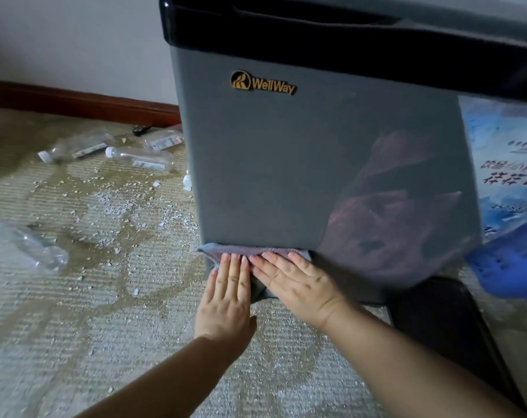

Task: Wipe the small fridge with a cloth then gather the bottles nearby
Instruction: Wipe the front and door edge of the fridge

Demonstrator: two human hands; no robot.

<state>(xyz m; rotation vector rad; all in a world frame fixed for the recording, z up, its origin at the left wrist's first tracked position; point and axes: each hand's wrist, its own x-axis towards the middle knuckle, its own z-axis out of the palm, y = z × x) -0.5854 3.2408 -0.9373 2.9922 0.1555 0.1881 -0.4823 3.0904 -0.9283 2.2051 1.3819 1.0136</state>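
Observation:
A small grey fridge [286, 164] with a black top band and a gold logo fills the upper middle. At its bottom front edge lies a grey-purple cloth [250, 250]. My left hand [226, 297] and my right hand [295, 282] lie side by side with straight fingers pressing the cloth against the fridge's lower edge. Clear plastic bottles lie on the carpet to the left: one near the left edge [24, 245], and three further back [75, 146] [141, 158] [164, 140].
The beige carpet [105, 327] is strewn with small crumbs and flakes left of the fridge. A dark red skirting board [75, 99] runs along the wall. Right of the fridge stand a blue printed package [506, 164] and a blue basket [509, 263]; a dark object [443, 324] lies below.

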